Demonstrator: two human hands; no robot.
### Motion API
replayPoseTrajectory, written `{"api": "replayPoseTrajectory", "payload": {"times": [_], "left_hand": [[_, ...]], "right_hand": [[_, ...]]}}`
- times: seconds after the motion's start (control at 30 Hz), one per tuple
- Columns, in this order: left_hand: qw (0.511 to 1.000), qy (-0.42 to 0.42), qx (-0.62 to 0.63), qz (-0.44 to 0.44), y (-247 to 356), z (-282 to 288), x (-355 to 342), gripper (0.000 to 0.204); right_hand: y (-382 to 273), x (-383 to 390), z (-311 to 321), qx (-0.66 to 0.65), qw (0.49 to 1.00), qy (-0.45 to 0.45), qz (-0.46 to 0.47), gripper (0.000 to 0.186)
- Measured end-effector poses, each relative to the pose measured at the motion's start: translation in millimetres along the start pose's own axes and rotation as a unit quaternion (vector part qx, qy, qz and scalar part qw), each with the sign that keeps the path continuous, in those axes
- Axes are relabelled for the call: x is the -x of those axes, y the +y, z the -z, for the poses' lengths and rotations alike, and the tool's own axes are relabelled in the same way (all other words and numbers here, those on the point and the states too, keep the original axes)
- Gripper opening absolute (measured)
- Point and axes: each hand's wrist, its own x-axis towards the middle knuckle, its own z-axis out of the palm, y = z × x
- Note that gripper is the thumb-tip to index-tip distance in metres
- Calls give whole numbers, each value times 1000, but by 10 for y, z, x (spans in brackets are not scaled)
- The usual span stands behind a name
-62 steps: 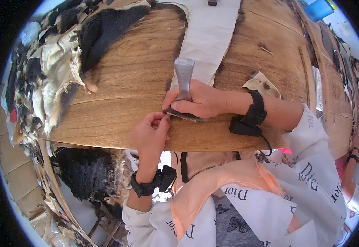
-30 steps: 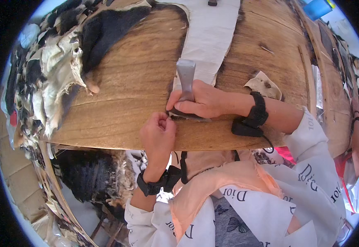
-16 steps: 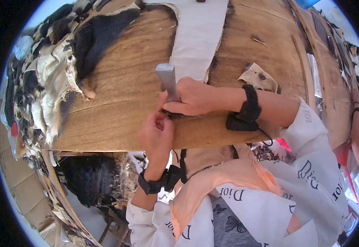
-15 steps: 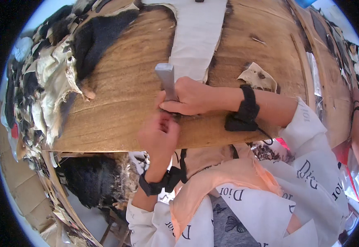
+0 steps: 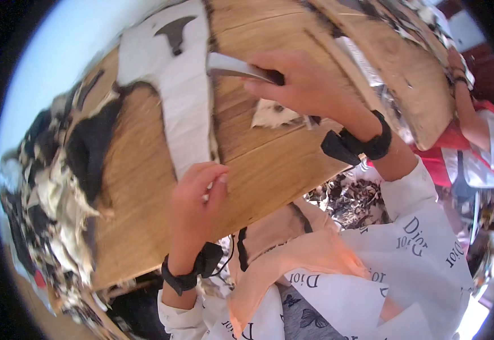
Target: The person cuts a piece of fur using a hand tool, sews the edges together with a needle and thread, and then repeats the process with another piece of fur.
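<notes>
My right hand (image 5: 309, 82) is closed around a flat grey metal tool (image 5: 238, 67) with a dark end by the fingers. The tool's pale end points left, over the edge of a long white hide strip (image 5: 187, 107) on the wooden board. My left hand (image 5: 196, 198) is closed at the strip's lower end. A small whitish bit shows between its fingers, too small to name. On the wide upper part of the strip is a dark T-shaped piece (image 5: 174, 34). A pale hide scrap (image 5: 275, 113) lies just below my right hand.
Black and cream fur pieces (image 5: 60, 198) are heaped along the left of the wooden board (image 5: 133, 226). Wooden slats (image 5: 343, 73) run along its right side. Fur scraps (image 5: 349, 198) lie below the front edge. Another person's arm (image 5: 467, 107) is at the far right.
My hands have moved apart: the right went up and right with the metal tool, the left down and left. The view has turned, showing more of the white strip and the T-shaped piece.
</notes>
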Motion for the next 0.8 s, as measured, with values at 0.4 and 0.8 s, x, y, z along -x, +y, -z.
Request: {"api": "replayPoseTrajectory", "payload": {"times": [0.4, 0.8], "left_hand": [[815, -345, 13, -465, 529, -1227, -403, 38], [928, -152, -329, -85, -176, -881, -1954, 44]], "right_hand": [[60, 1264, 1210, 168, 929, 63, -324, 26], [103, 1039, 1164, 106, 966, 18, -236, 19]]}}
